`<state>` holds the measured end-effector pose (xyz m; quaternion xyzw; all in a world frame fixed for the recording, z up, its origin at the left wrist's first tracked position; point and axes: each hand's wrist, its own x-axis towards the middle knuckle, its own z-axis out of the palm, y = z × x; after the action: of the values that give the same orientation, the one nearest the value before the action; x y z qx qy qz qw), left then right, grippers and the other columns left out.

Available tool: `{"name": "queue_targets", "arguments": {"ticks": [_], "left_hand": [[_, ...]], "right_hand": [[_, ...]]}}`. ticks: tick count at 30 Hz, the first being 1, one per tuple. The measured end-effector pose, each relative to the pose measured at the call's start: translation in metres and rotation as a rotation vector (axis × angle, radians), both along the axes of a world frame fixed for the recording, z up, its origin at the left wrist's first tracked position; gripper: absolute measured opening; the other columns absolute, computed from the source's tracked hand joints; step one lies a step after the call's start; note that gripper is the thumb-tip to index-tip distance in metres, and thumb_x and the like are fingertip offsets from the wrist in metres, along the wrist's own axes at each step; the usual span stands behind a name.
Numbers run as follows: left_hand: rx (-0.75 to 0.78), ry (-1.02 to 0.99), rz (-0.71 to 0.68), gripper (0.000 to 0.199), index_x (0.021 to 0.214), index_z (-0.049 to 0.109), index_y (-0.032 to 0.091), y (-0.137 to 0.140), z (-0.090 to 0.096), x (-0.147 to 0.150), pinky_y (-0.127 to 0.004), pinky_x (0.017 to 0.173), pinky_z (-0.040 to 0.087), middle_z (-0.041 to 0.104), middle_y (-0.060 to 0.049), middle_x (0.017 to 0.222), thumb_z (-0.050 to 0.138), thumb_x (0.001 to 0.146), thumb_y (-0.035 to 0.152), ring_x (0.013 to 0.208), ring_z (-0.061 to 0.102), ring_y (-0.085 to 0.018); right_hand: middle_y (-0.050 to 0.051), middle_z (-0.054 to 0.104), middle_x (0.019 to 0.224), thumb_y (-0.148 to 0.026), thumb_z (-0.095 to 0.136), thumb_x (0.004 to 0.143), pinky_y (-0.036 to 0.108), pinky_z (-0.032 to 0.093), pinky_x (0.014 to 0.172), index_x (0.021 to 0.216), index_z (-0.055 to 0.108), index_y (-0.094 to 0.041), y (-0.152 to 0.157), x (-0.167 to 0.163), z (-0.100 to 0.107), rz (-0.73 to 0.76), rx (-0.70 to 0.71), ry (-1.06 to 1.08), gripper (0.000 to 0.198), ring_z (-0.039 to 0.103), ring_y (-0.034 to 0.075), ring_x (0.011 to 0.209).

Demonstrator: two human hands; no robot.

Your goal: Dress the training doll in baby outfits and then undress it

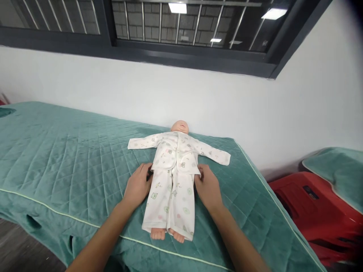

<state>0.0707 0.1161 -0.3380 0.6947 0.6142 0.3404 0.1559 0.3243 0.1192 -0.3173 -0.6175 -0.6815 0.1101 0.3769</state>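
A baby doll (180,126) lies on its back, its head toward the wall and its bare feet toward me. It wears a white printed jacket (167,153) and matching white trousers (159,192). Both sleeves stretch out sideways, and no doll hands show at the cuffs. My left hand (138,184) is at the left side of the waist, fingers curled against the trousers just below the jacket hem. On the opposite side, my right hand (208,186) has its fingers bent around the trousers' edge by the jacket corner. Fingertips of both hands are partly hidden.
A green quilted cover (85,162) with light piping spreads beneath the doll. Behind it rises a white wall (136,90) with a dark-framed barred window (193,56). Red plastic stools (306,204) stand at the right, a green cloth (337,170) over part of them.
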Motion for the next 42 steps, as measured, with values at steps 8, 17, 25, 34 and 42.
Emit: {"name": "queue_targets", "arguments": {"ticks": [8,17,25,34,42], "left_hand": [[-0.026,0.058,0.054,0.026,0.116,0.056,0.023,0.0,0.003,0.002,-0.032,0.079,0.046,0.067,-0.006,0.107,0.048,0.092,0.032,0.095,0.064,-0.023],[-0.087,0.108,0.096,0.013,0.088,0.053,0.023,0.017,0.01,0.006,-0.028,0.065,0.036,0.065,-0.002,0.086,0.044,0.091,0.031,0.078,0.06,-0.021],[0.011,0.065,-0.032,0.017,0.072,0.045,0.022,-0.012,0.001,-0.003,-0.026,0.063,0.033,0.054,0.001,0.074,0.045,0.088,0.026,0.07,0.051,-0.016],[0.285,-0.16,-0.02,0.012,0.1,0.057,0.022,-0.01,-0.003,-0.002,-0.031,0.082,0.046,0.06,-0.004,0.104,0.051,0.091,0.025,0.097,0.057,-0.018],[0.474,0.006,-0.194,0.017,0.108,0.063,0.022,0.0,0.022,0.023,-0.035,0.087,0.046,0.061,-0.006,0.105,0.054,0.094,0.022,0.1,0.055,-0.02]], "right_hand": [[0.005,0.061,0.092,-0.02,0.044,0.089,0.034,0.047,0.07,0.1,0.054,-0.023,-0.034,0.0,0.006,0.085,-0.003,-0.23,0.016,0.059,0.023,0.084],[0.009,0.054,0.114,-0.011,0.045,0.086,0.041,0.047,0.09,0.105,0.051,-0.023,-0.028,-0.007,0.005,0.116,0.125,-0.178,0.023,0.053,0.026,0.107],[0.005,0.052,0.103,-0.006,0.044,0.081,0.039,0.046,0.086,0.104,0.049,-0.022,-0.015,-0.008,-0.009,0.136,0.092,-0.001,0.028,0.052,0.022,0.097],[0.005,0.052,0.101,-0.007,0.046,0.082,0.037,0.045,0.084,0.103,0.05,-0.021,-0.015,-0.006,-0.014,0.128,0.139,0.052,0.025,0.05,0.021,0.096],[0.006,0.056,0.103,-0.012,0.048,0.088,0.038,0.045,0.087,0.104,0.056,-0.02,-0.018,-0.002,-0.015,0.151,0.257,0.079,0.02,0.053,0.022,0.099]]}}
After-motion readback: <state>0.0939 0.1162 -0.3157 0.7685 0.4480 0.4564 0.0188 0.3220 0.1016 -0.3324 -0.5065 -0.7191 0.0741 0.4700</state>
